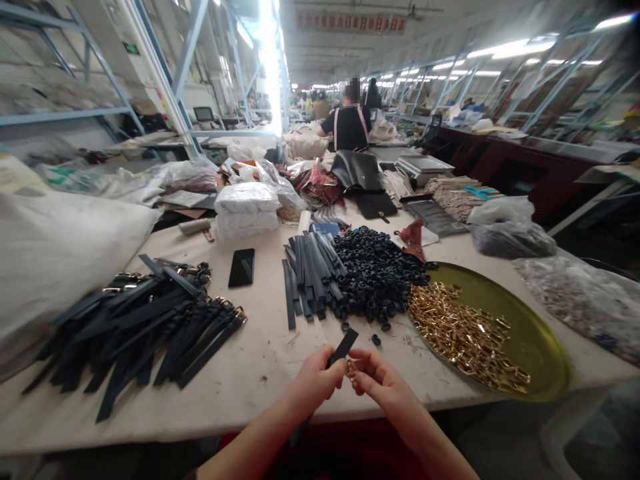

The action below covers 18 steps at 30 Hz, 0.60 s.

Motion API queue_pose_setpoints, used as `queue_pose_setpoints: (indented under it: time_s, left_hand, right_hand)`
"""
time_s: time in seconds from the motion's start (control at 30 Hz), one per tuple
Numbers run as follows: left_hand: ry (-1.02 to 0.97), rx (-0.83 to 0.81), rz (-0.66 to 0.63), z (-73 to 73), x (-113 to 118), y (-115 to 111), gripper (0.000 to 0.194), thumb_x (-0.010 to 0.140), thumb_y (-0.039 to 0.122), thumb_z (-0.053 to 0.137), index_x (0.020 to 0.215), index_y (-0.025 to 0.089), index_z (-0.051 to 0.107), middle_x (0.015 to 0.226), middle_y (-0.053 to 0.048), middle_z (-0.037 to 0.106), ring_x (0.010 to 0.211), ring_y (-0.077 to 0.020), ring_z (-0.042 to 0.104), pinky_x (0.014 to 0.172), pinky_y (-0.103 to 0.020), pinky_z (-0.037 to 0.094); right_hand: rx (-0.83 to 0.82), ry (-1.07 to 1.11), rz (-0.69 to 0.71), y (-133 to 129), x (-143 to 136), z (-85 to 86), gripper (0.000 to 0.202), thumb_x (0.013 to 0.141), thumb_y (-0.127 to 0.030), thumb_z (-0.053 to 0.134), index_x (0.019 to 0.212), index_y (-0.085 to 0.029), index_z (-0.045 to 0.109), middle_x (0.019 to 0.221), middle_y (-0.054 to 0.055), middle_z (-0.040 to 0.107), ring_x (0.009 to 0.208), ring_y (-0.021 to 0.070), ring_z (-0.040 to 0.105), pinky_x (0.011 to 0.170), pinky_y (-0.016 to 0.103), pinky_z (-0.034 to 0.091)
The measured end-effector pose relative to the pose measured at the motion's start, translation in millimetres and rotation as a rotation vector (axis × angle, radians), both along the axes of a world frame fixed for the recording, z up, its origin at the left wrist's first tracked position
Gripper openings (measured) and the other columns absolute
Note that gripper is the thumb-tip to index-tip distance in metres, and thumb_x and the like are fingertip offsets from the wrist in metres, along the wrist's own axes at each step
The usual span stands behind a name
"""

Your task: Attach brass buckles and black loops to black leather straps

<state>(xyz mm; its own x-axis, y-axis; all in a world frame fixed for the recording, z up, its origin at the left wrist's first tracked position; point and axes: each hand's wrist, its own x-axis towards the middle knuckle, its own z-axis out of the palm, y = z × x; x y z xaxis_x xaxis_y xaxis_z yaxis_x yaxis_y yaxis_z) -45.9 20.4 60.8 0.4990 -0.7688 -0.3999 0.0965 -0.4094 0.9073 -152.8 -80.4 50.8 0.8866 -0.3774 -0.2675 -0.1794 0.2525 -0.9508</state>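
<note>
Pinching dark strap (344, 347) – left hand (314, 379) grips it, right hand (376, 381) holds gold buckle (351, 366) at its end

Bright overhead tube lights (505, 50), blown-out glare centre-top, soft shadows, wide-angle bending and motion blur at edges.

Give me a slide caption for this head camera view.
Both hands fit a gold buckle onto a dark strap beside a tray of buckles.
</note>
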Motion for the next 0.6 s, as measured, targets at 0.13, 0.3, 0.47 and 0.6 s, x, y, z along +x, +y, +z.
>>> queue_pose_setpoints:
  time_s: [0.13,0.3,0.47,0.6]
  left_hand:
    - [0.045,0.008,-0.059,10.6,6,6,0.014,0.074,0.027,0.041,0.078,0.015,0.048,0.049,0.007,0.042,0.036,-0.0052,0.033,0.035,-0.017,0.025]
    - [-0.027,-0.010,-0.095,11.6,3,9,0.018,0.076,0.032,0.043,0.077,0.015,0.049,0.052,0.006,0.044,0.039,-0.0050,0.035,0.036,-0.017,0.026]
    - [-0.100,-0.030,-0.056,0.1,-1,9,0.016,0.076,0.030,0.043,0.074,0.015,0.048,0.055,0.005,0.047,0.042,-0.0053,0.039,0.040,-0.017,0.028]
    - [-0.015,-0.015,-0.025,-1.6,1,6,0.015,0.074,0.030,0.043,0.074,0.016,0.048,0.051,0.007,0.043,0.039,-0.0061,0.036,0.038,-0.018,0.027]
  right_hand:
    - [0.184,-0.011,-0.020,5,-1,2.7,0.039,0.071,-0.033,0.065,0.106,-0.018,0.056,0.079,0.002,0.059,0.063,0.0106,0.045,0.058,0.024,0.035]
    - [0.378,-0.038,-0.114,10,-2,-8.2,0.032,0.074,-0.033,0.063,0.103,-0.021,0.058,0.077,0.000,0.055,0.058,0.0085,0.041,0.056,0.022,0.034]
    - [0.099,-0.006,-0.131,16,1,-17.2,0.033,0.075,-0.039,0.061,0.100,-0.018,0.056,0.080,0.002,0.058,0.060,0.0105,0.046,0.058,0.023,0.039]
    - [-0.448,-0.042,-0.143,15,0,-25.6,0.027,0.080,-0.035,0.053,0.101,-0.018,0.053,0.078,0.004,0.061,0.067,0.0157,0.056,0.064,0.029,0.047]
